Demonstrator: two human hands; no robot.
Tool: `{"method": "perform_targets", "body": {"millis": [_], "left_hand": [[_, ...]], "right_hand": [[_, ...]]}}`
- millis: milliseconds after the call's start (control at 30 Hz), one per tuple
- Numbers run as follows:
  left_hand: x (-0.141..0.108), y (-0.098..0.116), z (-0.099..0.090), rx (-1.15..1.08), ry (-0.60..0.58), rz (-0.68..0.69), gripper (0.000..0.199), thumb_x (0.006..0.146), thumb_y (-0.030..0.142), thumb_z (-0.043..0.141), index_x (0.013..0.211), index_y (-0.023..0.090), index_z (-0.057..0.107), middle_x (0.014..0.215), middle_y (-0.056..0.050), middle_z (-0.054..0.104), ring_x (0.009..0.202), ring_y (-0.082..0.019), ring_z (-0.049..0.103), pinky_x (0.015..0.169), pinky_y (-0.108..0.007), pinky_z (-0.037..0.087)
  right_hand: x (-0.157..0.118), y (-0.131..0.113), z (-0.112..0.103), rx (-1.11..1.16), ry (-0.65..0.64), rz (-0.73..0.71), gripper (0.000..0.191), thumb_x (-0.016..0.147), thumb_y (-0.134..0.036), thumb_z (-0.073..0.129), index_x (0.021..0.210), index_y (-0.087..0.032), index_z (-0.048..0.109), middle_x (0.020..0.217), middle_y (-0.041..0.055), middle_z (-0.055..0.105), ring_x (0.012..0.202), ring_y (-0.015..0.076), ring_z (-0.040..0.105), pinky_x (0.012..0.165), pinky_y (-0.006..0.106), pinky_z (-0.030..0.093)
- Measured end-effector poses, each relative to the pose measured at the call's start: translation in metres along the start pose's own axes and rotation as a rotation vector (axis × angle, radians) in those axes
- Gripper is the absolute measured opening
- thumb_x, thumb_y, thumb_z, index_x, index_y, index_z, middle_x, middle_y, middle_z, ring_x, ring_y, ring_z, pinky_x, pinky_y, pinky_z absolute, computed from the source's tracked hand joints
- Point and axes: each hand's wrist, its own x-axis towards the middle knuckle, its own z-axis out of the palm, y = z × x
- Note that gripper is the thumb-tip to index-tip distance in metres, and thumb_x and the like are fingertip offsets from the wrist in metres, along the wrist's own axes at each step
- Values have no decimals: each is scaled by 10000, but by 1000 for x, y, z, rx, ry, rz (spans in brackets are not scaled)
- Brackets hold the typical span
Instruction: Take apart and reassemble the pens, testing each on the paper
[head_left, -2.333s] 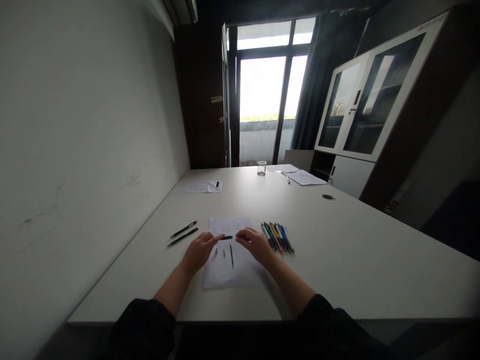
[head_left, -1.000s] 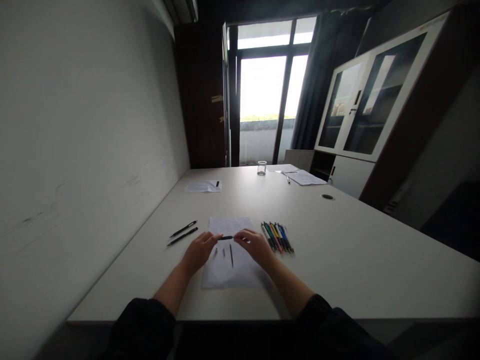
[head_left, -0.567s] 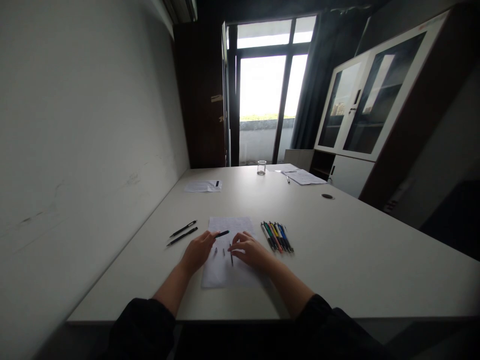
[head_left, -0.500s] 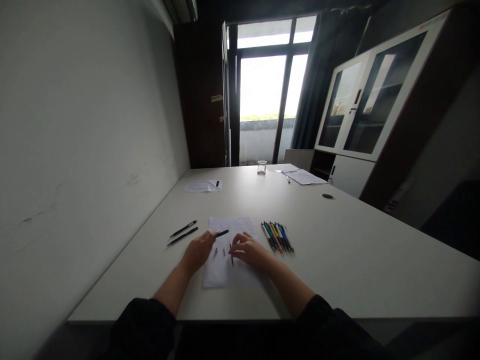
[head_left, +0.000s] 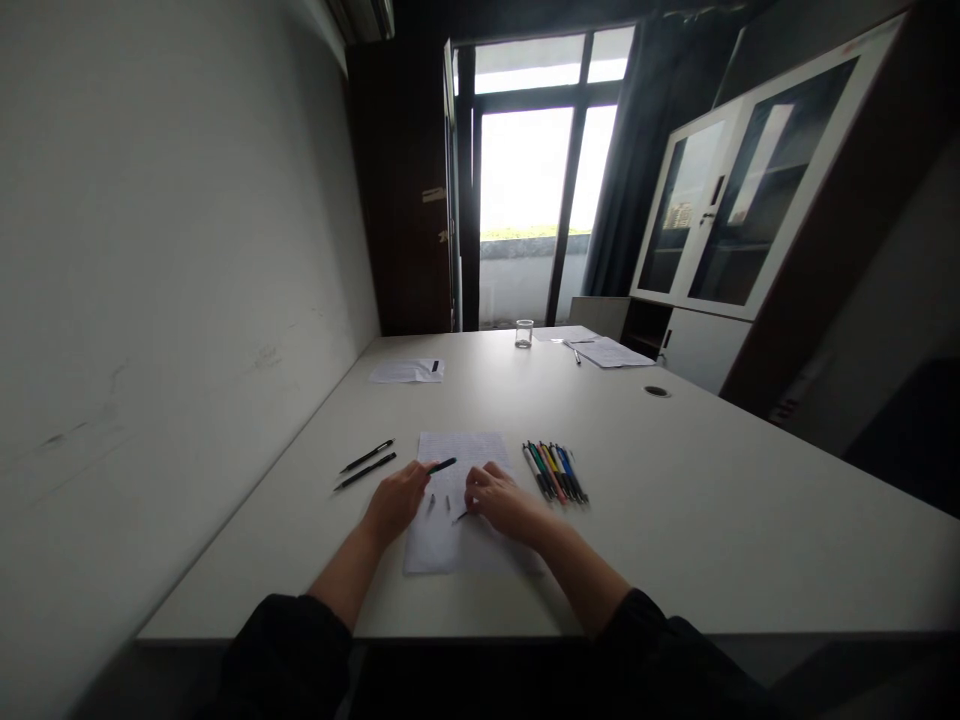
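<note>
My left hand [head_left: 400, 494] is closed around a dark pen barrel [head_left: 444, 465], which points up and to the right over a printed sheet of paper [head_left: 431, 553]. My right hand [head_left: 496, 497] pinches a thin pen refill [head_left: 461, 516]; its tip slants down to the left, and the rest is hidden by the fingers. Between the hands lie two small pen parts on the paper, a left one [head_left: 431, 503] and a right one [head_left: 448, 503]. They are too small to name surely.
Two black pens, one of them nearer me [head_left: 365, 471], lie left of the paper. On its right is a row of several coloured pens [head_left: 553, 472]. Farther back are a glass [head_left: 523, 335], stacked papers [head_left: 609, 352], a plastic-covered sheet [head_left: 407, 371] and a cable hole [head_left: 657, 392].
The refill in my right hand has turned from nearly upright in the picture to a slant, and less of it shows. My left hand and the barrel have hardly moved.
</note>
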Motion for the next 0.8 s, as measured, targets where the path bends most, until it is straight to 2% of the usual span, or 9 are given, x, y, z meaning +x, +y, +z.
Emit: {"method": "perform_targets", "body": {"millis": [200,367,467,633,733,800], "left_hand": [[-1,-2,2,0,9,-2,408,937,106,410,1318,247,442,1077,-39,607,798,-123,607,724,-236,494],[-1,-3,4,-34,20,4,403,939,112,417,1319,244,439,1065,-35,610,768,-120,598,710,-239,494],[-2,-3,3,-66,31,15,397,946,119,408,1320,250,437,1074,-39,605,816,-132,600,737,-254,498],[-1,-5,4,-124,62,45,368,961,124,387,1308,235,447,1032,-55,599,888,-163,586,806,-310,502],[-1,-6,7,-136,93,55,342,967,134,386,1287,226,465,1005,-62,592,927,-186,574,839,-349,497],[-1,-7,7,-136,101,58,327,971,139,384,1274,225,475,1001,-63,590,942,-193,567,850,-363,491]], "right_hand": [[-3,-4,1,-11,23,-36,100,931,-150,506,930,-173,603,1003,81,579,964,222,464,869,343,424],[-1,-1,3,101,91,-4,87,951,-183,504,923,-180,585,913,68,614,940,219,484,855,349,430],[1,3,2,200,160,19,91,946,-157,506,915,-185,586,871,60,639,921,213,498,821,332,448],[4,8,-3,297,292,35,117,912,-181,578,1010,-205,637,886,59,682,911,219,529,815,347,469],[4,11,-8,345,382,52,96,901,-247,603,937,-224,689,884,58,684,873,214,568,811,353,472],[4,11,-10,412,451,119,114,892,-297,613,893,-218,695,858,54,676,797,195,591,756,333,481]]}}
